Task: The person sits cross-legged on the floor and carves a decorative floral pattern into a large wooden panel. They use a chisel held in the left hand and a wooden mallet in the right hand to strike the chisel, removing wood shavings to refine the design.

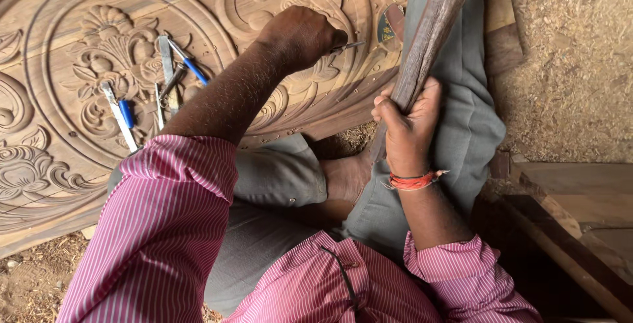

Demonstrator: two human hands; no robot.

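Carving in progress: the step in hand appears to be cutting relief detail on the carved wooden panel [198,6], which lies flat before the seated person, filling the frame from 9 to 12 o'clock. The left hand [300,36] has its grip pressed together around a slim metal chisel [346,46], the tip set against a leaf scroll at about 1 o'clock of the round medallion. The right hand [409,122] is wrapped tight on a long wooden mallet [432,29], raised toward 12 o'clock over the grey-trousered knee. By my judgement, the next move calls for a measured strike on the chisel, edge held steady along the scroll. Spare chisels [168,75], some blue-handled, rest on the floral centre. The wood is pale brown, matte, deeply grooved; sawdust [573,52] covers the floor at 3 o'clock.
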